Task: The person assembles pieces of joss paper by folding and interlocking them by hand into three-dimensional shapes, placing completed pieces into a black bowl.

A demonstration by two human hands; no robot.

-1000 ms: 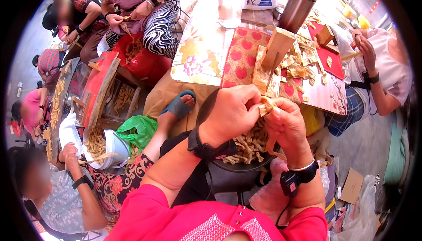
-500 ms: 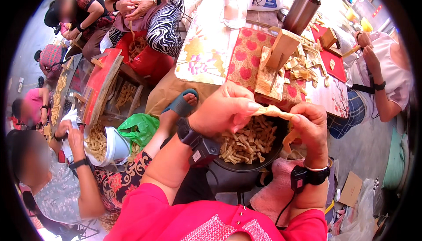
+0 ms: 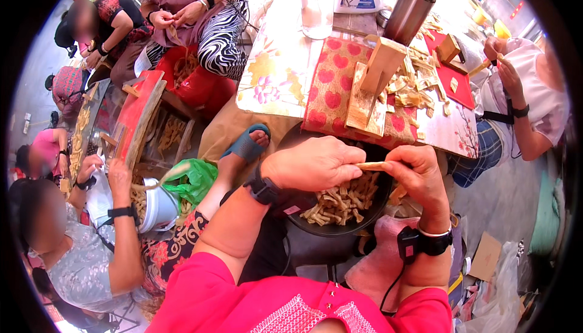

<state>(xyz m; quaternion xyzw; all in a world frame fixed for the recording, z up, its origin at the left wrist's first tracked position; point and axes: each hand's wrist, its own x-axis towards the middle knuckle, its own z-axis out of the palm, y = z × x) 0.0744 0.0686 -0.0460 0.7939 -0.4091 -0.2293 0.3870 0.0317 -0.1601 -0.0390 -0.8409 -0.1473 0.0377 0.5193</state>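
Observation:
A pale tan, flexible strip point(image 3: 371, 166) is stretched level between my two hands; its exact material I cannot make out. My left hand point(image 3: 319, 164) pinches one end between thumb and fingers. At the other end my right hand point(image 3: 420, 172) is closed on it with bent fingers. Both hands hover over a round black pan point(image 3: 381, 214), which holds a heap of short, knotted tan pieces point(image 3: 340, 204). My left hand and wrist cover part of the pan's far side.
Ahead, a wooden block stand point(image 3: 376, 87) and loose strips point(image 3: 413, 84) lie on the table point(image 3: 273, 84), with a water bottle point(image 3: 317, 5) and a brown flask point(image 3: 410, 11) behind. A co-worker point(image 3: 67, 260) sits left by a white bucket point(image 3: 161, 205); another point(image 3: 528, 90) sits right.
The strip's hanging end no longer shows below my right hand, and the strip looks shorter and tighter. My left hand has turned palm down and lowered slightly. The view has shifted slightly.

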